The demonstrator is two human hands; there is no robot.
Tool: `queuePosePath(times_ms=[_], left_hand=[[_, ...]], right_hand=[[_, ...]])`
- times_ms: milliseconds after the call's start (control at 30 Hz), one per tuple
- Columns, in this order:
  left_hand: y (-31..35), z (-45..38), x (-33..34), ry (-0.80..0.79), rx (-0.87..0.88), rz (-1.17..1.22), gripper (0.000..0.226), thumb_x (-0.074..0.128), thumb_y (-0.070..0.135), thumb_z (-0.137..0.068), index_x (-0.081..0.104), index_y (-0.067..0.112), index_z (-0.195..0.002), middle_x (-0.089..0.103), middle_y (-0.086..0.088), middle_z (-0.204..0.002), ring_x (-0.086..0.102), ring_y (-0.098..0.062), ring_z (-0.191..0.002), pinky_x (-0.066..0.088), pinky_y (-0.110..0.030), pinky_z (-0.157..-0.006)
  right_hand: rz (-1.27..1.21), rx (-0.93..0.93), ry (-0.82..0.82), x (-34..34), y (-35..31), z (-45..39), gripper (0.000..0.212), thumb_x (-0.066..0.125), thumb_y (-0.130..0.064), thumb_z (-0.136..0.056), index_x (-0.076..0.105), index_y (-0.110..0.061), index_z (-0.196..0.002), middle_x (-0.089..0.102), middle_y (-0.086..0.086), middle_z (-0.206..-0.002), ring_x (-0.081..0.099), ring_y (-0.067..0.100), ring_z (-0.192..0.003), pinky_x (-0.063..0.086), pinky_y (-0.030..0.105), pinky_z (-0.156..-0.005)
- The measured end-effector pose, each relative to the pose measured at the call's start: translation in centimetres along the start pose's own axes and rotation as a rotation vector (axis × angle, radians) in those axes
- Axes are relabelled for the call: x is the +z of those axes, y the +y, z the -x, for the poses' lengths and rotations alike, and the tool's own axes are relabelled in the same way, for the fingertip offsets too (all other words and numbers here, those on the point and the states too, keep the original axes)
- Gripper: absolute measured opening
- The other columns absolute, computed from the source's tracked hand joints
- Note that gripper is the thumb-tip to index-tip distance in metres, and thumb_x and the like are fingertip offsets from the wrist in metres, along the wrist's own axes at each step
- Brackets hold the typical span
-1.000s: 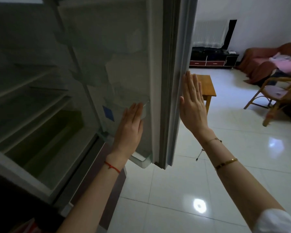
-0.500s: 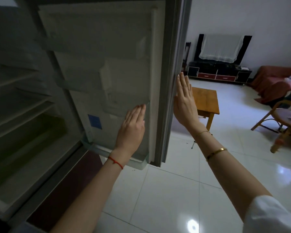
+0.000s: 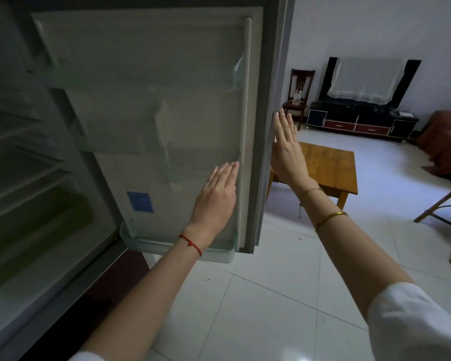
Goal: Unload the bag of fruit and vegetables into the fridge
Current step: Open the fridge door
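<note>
— Where is the fridge [image 3: 24, 178] in all this?

— On the left, standing open. Its shelves [image 3: 16, 162] run back into the dim interior, and low down there is a greenish drawer [image 3: 37, 225]. The fridge door [image 3: 151, 121] is swung out toward us, inner side showing, with clear door bins across it and a blue sticker [image 3: 140, 201] near the bottom.

— And the hands?

— The left hand [image 3: 216, 196] lies flat on the inner face of the door, fingers straight and together, close to the door's free edge. It grips nothing. A red string bracelet [image 3: 190, 242] sits on that wrist.

— The right one?

— The right hand [image 3: 288, 155] is on the other side of the door, at its outer edge, palm turned toward the door and fingers straight, pointing up. It holds nothing either. Whether the palm actually touches the door's outer face, I cannot tell from here. There are gold bangles [image 3: 331, 218] on that forearm and a white sleeve [image 3: 417, 321] further up.

— Any bag of fruit about?

— Not that I can see from this spot.

— What is behind?

— A white tiled floor [image 3: 258, 295], a low wooden table [image 3: 328, 168] just past the door, a dark TV stand [image 3: 359, 123] against the far wall with a cloth-covered screen above it, and a wooden chair [image 3: 297, 97] beside that.
</note>
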State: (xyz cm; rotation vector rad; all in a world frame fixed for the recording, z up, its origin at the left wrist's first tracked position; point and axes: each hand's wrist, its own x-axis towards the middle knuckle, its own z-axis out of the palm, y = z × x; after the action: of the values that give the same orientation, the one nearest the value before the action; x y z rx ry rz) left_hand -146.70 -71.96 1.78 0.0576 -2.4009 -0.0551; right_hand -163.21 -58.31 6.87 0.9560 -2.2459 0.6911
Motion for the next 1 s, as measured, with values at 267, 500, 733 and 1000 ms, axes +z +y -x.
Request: queuePosePath(times_ms=[267, 500, 733, 1000], left_hand=[[-0.4, -5.0, 4.5, 0.014, 0.014, -0.067, 0.060, 0.064, 0.000, -0.087, 0.045, -0.002, -0.144, 0.055, -0.015, -0.143, 0.052, -0.026, -0.133, 0.028, -0.037, -0.118], [-1.2, -8.7, 8.0, -0.054, -0.019, -0.146, 0.064, 0.064, 0.005, -0.091, 0.037, 0.001, -0.149, 0.045, -0.014, -0.151, 0.043, -0.025, -0.141, 0.022, -0.037, -0.120], [-1.5, -11.0, 9.8, -0.111, -0.059, -0.193, 0.063, 0.062, 0.007, -0.093, 0.035, -0.001, -0.149, 0.043, -0.016, -0.153, 0.040, -0.026, -0.143, 0.019, -0.038, -0.121], [-0.7, -11.9, 10.3, -0.120, -0.143, -0.152, 0.058, 0.046, 0.012, -0.101, 0.022, 0.001, -0.153, 0.029, -0.014, -0.160, 0.025, -0.025, -0.150, 0.013, -0.038, -0.124]], right_hand=[[-0.063, 0.003, -0.014, 3.8, 3.8, -5.6, 0.076, 0.038, 0.014, -0.090, 0.007, -0.006, -0.156, 0.003, 0.011, -0.165, -0.006, 0.027, -0.153, -0.016, 0.023, -0.117], [-0.118, 0.003, -0.052, 7.0, 6.2, -10.2, 0.076, 0.037, 0.016, -0.090, 0.008, -0.006, -0.157, 0.003, 0.009, -0.166, -0.005, 0.025, -0.153, -0.003, 0.032, -0.121], [-0.178, -0.027, -0.087, 9.6, 8.2, -13.2, 0.078, 0.043, 0.012, -0.091, 0.008, -0.009, -0.157, 0.003, 0.007, -0.166, -0.004, 0.024, -0.153, 0.003, 0.038, -0.125], [-0.272, -0.077, -0.126, 9.8, 9.7, -13.9, 0.066, 0.040, 0.004, -0.096, 0.015, -0.008, -0.156, 0.011, 0.009, -0.165, 0.002, 0.025, -0.153, 0.013, 0.046, -0.125]])
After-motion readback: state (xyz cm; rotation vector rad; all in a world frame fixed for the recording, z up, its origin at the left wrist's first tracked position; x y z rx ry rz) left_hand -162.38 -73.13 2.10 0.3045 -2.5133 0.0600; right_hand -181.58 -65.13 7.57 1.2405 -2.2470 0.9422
